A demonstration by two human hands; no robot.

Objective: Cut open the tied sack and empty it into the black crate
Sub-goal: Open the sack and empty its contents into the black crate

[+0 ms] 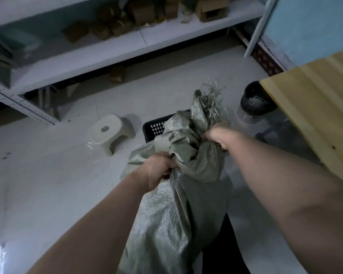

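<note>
Sack (172, 210) bunched tight in left hand (156, 173) and right hand (216, 135); tip slowly, mouth over the crate (152, 127)

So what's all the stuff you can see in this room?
sack: one, grey-green woven, centre, neck bunched with a frayed top
crate: one, black, on the floor behind the sack, mostly hidden
stool: one, cream, on the floor left of the crate
bin: one, dark, right of the sack
shelves: white metal, along the back
cardboard boxes: several, brown, on the shelves
board: one, yellowish, right edge
hands: two, left hand and right hand both gripping the sack's neck
</note>
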